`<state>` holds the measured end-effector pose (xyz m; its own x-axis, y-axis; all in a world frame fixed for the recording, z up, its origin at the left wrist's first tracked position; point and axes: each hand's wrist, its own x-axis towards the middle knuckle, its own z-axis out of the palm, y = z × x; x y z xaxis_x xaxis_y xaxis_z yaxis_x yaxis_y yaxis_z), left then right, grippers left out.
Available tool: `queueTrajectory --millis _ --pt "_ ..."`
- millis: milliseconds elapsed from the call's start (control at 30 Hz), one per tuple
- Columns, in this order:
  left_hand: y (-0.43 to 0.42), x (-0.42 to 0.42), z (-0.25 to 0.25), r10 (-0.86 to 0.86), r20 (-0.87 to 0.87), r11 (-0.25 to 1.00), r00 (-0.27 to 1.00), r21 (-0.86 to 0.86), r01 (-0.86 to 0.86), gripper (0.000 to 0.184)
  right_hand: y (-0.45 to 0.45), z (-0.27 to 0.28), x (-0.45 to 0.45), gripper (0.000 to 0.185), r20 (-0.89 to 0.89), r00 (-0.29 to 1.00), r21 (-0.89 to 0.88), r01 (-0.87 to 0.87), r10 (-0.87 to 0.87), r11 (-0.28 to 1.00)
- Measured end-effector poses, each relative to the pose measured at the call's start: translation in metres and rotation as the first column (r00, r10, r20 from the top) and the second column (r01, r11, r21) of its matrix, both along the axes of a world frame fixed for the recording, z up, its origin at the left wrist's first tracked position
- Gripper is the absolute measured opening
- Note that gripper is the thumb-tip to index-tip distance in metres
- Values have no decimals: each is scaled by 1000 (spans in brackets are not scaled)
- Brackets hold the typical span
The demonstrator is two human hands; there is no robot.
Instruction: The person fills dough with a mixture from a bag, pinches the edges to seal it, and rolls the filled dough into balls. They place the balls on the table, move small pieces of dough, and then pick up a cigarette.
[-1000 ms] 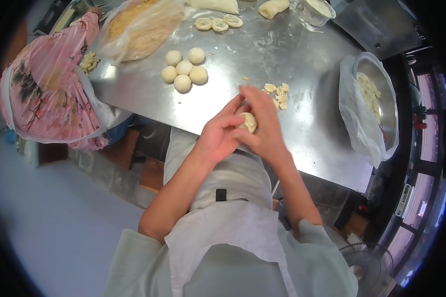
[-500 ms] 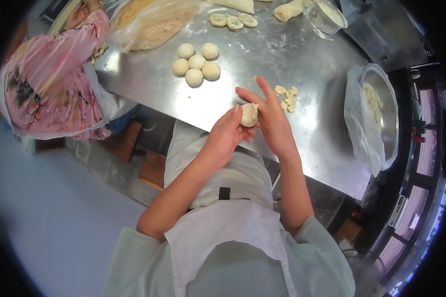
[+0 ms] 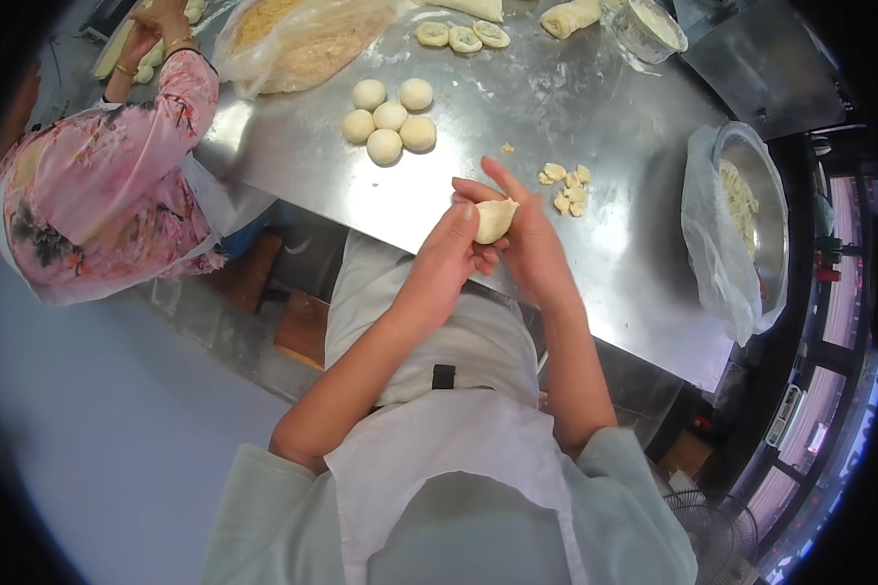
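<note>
A pale piece of dough (image 3: pixel 496 220) is held between my two hands, above the near edge of the metal table (image 3: pixel 595 263). Thumb and fingers of my left hand (image 3: pixel 449 249) wrap round its left side. My right hand (image 3: pixel 532 244) grips its right side near the raised rim, with the index finger pointing up. Several round dough balls (image 3: pixel 390 115) sit in a cluster to the left beyond my hands. Small torn dough bits (image 3: pixel 568 191) lie just right of my hands.
A bowl with plastic (image 3: pixel 771 210) holds shredded filling at the right. Spiral dough pieces (image 3: pixel 463 39), a dough roll (image 3: pixel 570 18) and a plastic bag of brownish stuff (image 3: pixel 298 49) lie at the back. A co-worker in a pink floral top (image 3: pixel 107 185) stands at the left.
My right fingers have come back against the dough after being spread apart from it. The co-worker's hands and arm have shifted at the upper left, showing more dough pieces there.
</note>
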<state>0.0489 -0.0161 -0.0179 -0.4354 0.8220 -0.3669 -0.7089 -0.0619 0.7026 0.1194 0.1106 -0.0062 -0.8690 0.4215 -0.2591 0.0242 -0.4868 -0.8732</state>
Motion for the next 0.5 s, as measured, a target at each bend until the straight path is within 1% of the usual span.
queueTrajectory --millis 33,67,133,233,333,433,500 --pt "-2 -3 -2 -13 21 1000 1000 28 12 52 8 0 7 60 -171 980 -93 -114 96 989" --pt "-1 -5 -2 -54 40 998 998 17 53 52 8 2 8 58 -101 989 58 -98 104 993" --pt "0 -5 3 -135 86 991 987 -5 136 52 3 20 7 54 44 996 349 -94 84 932" --pt "12 6 8 -78 26 996 997 -47 79 53 2 3 10 48 194 980 389 -123 50 913" --pt "22 20 21 131 103 991 986 -28 -129 53 -3 -3 8 40 129 991 402 -33 -21 915" --pt "22 11 3 141 182 987 973 55 -153 55 -6 3 2 38 85 992 501 36 -90 864" --pt "19 3 -4 105 212 984 972 122 -133 54 -4 5 6 37 56 987 530 97 -149 842"
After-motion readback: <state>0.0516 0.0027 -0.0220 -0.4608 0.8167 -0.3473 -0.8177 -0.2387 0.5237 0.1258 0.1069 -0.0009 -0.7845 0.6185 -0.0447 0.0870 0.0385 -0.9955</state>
